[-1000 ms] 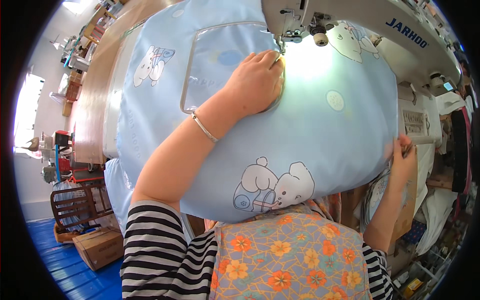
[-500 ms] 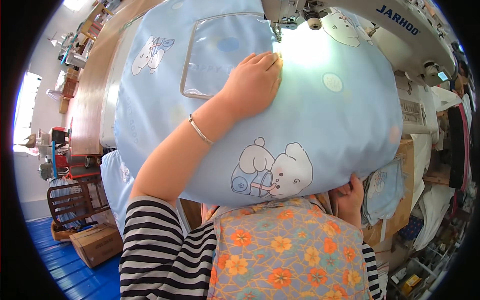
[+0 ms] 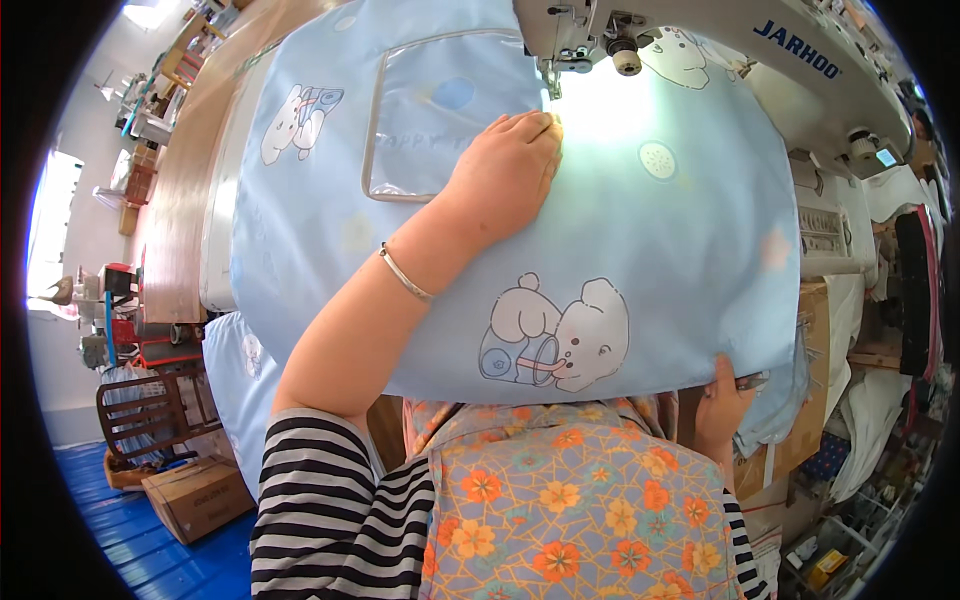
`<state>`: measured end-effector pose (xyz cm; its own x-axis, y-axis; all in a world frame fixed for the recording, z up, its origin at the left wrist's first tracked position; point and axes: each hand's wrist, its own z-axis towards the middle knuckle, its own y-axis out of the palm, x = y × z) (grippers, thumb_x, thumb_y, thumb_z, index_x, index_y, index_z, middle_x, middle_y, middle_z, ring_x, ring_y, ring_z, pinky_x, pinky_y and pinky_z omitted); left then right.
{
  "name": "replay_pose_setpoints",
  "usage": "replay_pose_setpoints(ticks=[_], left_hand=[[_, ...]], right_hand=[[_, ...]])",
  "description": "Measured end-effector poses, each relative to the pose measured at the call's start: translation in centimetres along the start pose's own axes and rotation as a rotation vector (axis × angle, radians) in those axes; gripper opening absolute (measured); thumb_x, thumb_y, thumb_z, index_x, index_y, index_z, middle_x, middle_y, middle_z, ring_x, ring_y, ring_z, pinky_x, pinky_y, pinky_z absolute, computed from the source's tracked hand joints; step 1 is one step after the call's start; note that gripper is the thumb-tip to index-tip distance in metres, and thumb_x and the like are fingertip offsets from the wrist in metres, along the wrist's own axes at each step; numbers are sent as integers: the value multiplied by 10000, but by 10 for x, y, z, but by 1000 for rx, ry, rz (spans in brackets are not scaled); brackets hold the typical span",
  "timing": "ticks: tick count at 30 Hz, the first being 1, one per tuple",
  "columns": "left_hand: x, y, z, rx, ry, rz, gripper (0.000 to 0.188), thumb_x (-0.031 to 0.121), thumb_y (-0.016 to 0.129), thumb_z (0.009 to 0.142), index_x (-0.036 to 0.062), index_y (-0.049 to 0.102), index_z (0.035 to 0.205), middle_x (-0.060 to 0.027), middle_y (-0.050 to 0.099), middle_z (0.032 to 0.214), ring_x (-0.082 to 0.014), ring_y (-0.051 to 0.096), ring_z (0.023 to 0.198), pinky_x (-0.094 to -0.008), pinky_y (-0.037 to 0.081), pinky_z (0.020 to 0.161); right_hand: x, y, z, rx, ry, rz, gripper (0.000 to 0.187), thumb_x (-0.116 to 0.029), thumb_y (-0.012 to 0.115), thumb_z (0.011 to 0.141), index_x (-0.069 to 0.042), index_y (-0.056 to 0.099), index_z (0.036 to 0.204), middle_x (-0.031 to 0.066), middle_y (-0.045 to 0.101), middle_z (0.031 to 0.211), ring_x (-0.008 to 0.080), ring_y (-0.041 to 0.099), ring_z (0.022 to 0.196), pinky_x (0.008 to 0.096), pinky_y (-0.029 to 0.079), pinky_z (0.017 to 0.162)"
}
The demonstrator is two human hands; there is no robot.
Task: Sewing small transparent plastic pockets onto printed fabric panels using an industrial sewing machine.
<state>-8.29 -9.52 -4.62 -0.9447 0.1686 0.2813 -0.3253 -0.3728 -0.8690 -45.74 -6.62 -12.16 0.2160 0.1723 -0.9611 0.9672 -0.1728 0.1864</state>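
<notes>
Spreading out beneath and in front of the sewing machine [image 3: 785, 75], the pale blue cloth [image 3: 650, 235] is the largest thing to manage; its near edge meets the person's floral apron [image 3: 580, 500], so its weight probably needs easing along lest it drag on the stitching. The clear pocket panel [image 3: 415, 115], edged in grey, lies on this cloth just left of the machine's needle end. The left hand [image 3: 508, 165] lies palm down over the panel's lower right part, on the near side of the machine, fingers close together and laid flat rather than gripping. Light, even pressure there should hold both layers smooth and guide the edging straight. The right hand [image 3: 722, 405], well toward the person and to the right of the machine's needle end, is at the cloth's near edge; one fingertip shows against the fabric, but whether the fingers are clamped on it cannot be told. A little slack given there would likely prevent puckers. The left fingertips lie just short of the machine's presser foot [image 3: 554, 87]; slightly more clearance seems safer. A small dark object [image 3: 752, 380] beside the right hand is too unclear to name.
</notes>
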Motion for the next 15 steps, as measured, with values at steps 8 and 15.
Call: replay_pose_setpoints(ticks=[8, 15], left_hand=[[-11, 2, 9, 6, 49, 58, 350, 7, 531, 800, -12, 614, 1139, -131, 610, 1128, -280, 553, 1130, -384, 443, 982], [-22, 0, 16, 4, 51, 120, 332, 5, 539, 784, 26, 646, 1098, -84, 620, 1080, -258, 594, 1047, -372, 535, 821]], right_hand=[[-21, 18, 32, -4, -51, -86, 124, -34, 601, 924, -98, 524, 851, -66, 450, 672, 29, 376, 557, 229, 299, 513], [-19, 42, 27, -77, 43, 26, 107, -15, 592, 924, -95, 528, 893, -49, 471, 710, 40, 374, 544, 219, 302, 504]])
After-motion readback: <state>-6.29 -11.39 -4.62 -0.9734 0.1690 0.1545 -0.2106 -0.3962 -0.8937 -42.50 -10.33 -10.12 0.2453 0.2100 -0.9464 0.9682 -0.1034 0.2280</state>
